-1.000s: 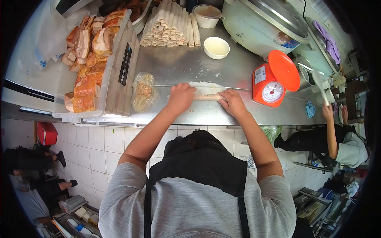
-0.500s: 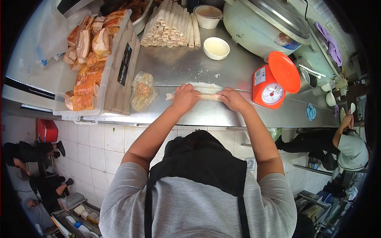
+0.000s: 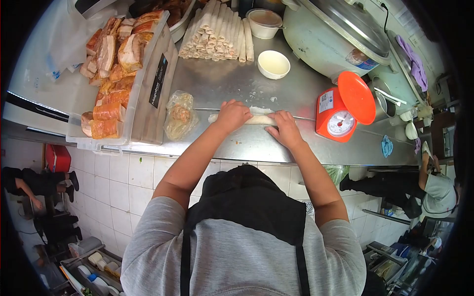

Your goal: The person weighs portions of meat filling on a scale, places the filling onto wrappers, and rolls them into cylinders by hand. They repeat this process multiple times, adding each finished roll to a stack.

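A pale, partly rolled wrapper [image 3: 259, 120] lies crosswise on the steel counter, with a loose white edge behind it. My left hand [image 3: 233, 116] is closed over its left part, and the roll's end sticks out beyond the hand. On the right part, my right hand [image 3: 287, 129] has its fingers on the roll and its thumb just in front. A clear plastic bag of filling [image 3: 181, 116] sits left of my left hand. Behind the hands are a small cream bowl [image 3: 273, 64] and a stack of finished rolls [image 3: 214, 34].
At the left, a clear bin [image 3: 153, 93] holds meat pieces [image 3: 107, 112]. An orange scale [image 3: 340, 123] stands right of my hands, with a blue cloth [image 3: 386, 146] beyond. A large lidded pot [image 3: 321, 42] is behind. Another person [image 3: 439, 194] is at the far right.
The wrapper's loose white edge shows less. My right thumb has moved down and away from its fingers. The whole view has shifted slightly.
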The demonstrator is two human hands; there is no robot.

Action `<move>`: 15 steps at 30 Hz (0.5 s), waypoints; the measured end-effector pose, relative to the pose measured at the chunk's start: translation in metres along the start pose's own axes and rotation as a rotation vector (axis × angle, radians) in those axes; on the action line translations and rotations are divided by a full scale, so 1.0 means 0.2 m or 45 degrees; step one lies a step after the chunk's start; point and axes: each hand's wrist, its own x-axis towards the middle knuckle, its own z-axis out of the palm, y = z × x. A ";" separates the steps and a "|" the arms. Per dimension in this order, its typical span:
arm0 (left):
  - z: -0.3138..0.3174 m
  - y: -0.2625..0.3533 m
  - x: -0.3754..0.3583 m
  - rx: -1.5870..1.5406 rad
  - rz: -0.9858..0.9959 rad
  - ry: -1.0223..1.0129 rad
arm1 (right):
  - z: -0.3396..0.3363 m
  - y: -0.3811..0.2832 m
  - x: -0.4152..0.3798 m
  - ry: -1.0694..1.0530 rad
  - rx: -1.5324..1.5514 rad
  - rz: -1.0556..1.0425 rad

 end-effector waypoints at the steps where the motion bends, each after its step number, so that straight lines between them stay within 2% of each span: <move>1: -0.01 0.00 0.01 0.011 0.002 -0.038 | 0.01 0.01 0.00 -0.014 0.016 0.000; 2: -0.01 0.00 0.01 0.022 0.005 -0.076 | 0.03 0.04 0.00 -0.027 0.031 -0.001; 5: 0.06 0.01 -0.01 0.025 0.139 0.218 | 0.04 0.07 0.01 -0.093 0.053 0.015; 8: 0.10 0.07 -0.02 -0.082 0.329 0.291 | 0.03 0.07 0.02 -0.155 0.099 0.057; 15: 0.16 0.07 0.00 -0.131 0.304 0.164 | 0.04 0.02 0.05 -0.234 -0.096 0.102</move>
